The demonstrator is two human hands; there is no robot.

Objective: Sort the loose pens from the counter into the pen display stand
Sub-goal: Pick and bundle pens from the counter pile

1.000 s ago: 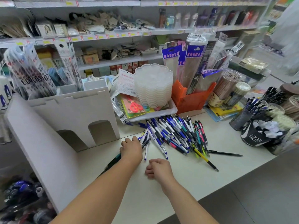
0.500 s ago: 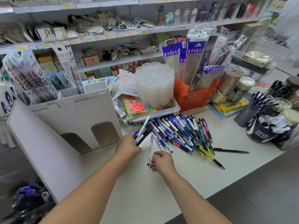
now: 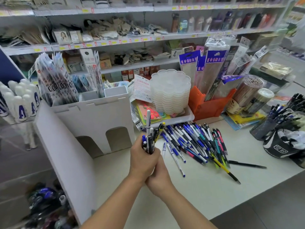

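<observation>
Pens point(image 3: 149, 138) stand upright in a bunch above the desk point(image 3: 206, 187), tips hidden, long axes near vertical. Left hand point(image 3: 143, 160) has its fingers wrapped round them; right hand point(image 3: 159, 177) cups underneath, its grip hidden. Best to tap the ends level, then lift into the stand point(image 3: 92, 116). The pile point(image 3: 194, 142) lies fanned, slanting toward the person.

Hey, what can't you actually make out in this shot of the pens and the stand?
- Head view: lower ends of the held pens, hidden inside the left hand.
- Head view: right hand fingers, covered by the left hand; its grip is unclear.
- Head view: stand compartments, hidden by its white walls.
- Head view: shelf labels, blurred.
</observation>
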